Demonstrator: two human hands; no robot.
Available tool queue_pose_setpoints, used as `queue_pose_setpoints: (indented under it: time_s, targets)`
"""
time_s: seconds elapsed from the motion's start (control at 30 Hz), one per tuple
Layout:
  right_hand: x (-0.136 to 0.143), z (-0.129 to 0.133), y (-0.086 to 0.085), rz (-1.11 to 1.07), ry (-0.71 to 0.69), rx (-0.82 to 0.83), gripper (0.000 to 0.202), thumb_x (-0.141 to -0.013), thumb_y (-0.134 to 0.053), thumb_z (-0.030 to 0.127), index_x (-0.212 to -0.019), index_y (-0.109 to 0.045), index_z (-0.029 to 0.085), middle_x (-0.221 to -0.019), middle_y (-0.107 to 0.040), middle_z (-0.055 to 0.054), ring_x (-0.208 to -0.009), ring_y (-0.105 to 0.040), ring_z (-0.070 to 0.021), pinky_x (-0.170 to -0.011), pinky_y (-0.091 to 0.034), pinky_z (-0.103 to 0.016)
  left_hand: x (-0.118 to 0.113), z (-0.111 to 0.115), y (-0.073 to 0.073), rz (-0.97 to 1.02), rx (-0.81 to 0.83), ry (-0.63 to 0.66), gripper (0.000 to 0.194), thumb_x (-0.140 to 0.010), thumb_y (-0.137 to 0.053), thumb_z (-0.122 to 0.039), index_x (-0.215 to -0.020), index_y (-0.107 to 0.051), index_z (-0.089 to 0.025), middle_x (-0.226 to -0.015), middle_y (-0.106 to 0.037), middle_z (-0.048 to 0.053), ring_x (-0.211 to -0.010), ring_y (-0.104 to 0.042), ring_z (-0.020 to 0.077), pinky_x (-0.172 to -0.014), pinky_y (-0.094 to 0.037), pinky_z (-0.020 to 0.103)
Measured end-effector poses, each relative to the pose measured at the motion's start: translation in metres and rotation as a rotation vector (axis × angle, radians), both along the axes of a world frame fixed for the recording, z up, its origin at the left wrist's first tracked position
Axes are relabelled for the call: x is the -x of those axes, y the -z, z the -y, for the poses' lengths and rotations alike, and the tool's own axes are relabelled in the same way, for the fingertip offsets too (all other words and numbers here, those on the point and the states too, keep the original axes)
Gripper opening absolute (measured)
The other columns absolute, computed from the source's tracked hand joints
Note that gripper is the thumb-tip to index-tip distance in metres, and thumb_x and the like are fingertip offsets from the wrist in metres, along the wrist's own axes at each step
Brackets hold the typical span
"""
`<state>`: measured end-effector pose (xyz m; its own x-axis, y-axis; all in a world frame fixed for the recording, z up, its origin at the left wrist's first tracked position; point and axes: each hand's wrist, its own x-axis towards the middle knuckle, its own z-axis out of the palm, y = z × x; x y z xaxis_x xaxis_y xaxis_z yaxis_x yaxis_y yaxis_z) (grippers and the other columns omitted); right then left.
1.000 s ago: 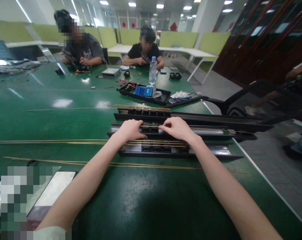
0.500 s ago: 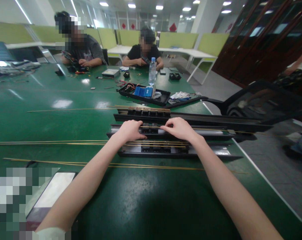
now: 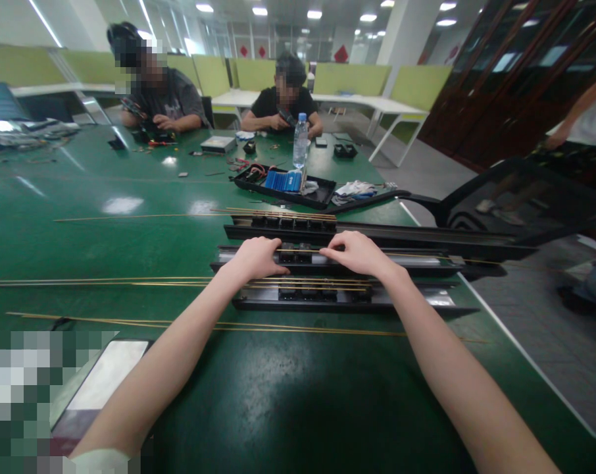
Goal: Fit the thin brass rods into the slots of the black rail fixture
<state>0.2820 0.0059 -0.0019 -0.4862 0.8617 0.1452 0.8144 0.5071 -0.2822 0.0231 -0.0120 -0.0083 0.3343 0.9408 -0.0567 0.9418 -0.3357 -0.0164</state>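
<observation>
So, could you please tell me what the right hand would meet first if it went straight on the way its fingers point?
Going left along the thin golden rod, the right hand would probably meet the nearest small black block in the long black middle channel first, though depth is unclear.

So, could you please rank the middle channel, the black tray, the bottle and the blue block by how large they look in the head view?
1. Middle channel
2. Black tray
3. Bottle and blue block: too alike to rank
</observation>
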Motion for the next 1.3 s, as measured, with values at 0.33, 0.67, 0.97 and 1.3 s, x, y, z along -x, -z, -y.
queue_pose_setpoints:
  time_s: [0.33,0.67,0.97,1.3]
  targets:
    - [-0.005,-0.002,-0.001,-0.008,-0.023,0.017,0.035,-0.09,-0.057,0.049,-0.08,-0.077,0.022,-0.087,-0.077,-0.005,-0.084,-0.068,-0.0222,-0.077,-0.047,-0.029,0.0,0.0,0.0,0.002,-0.01,0.008,0.071,-0.071,-0.061,-0.073,-0.119,-0.061,-0.021,-0.111,-0.072,0.013,-0.101,-0.067,0.0331,-0.083,-0.051,0.039]
    - [-0.013,-0.004,0.0,-0.03,-0.027,0.041,0.034,-0.089,-0.058,0.049,-0.082,-0.077,0.022,-0.091,-0.076,-0.005,-0.087,-0.068,-0.0218,-0.081,-0.048,-0.029,0.001,-0.001,0.001,0.008,0.014,-0.021,0.073,-0.071,-0.061,-0.074,-0.122,-0.061,-0.022,-0.113,-0.071,0.013,-0.105,-0.066,0.0333,-0.087,-0.05,0.039]
    - [-0.021,-0.009,0.001,-0.063,-0.037,0.068,0.033,-0.088,-0.06,0.049,-0.082,-0.078,0.022,-0.093,-0.077,-0.005,-0.088,-0.068,-0.0224,-0.083,-0.048,-0.03,0.002,0.0,0.001,-0.001,0.002,-0.007,0.075,-0.071,-0.061,-0.074,-0.124,-0.06,-0.021,-0.114,-0.071,0.014,-0.106,-0.066,0.0342,-0.087,-0.05,0.039]
    - [-0.026,-0.009,-0.003,-0.112,-0.086,0.113,0.031,-0.088,-0.06,0.045,-0.081,-0.078,0.021,-0.095,-0.076,-0.005,-0.086,-0.068,-0.0215,-0.084,-0.049,-0.029,0.004,-0.001,0.003,-0.001,-0.022,0.013,0.073,-0.071,-0.06,-0.074,-0.122,-0.061,-0.02,-0.113,-0.071,0.014,-0.102,-0.067,0.0339,-0.084,-0.051,0.039]
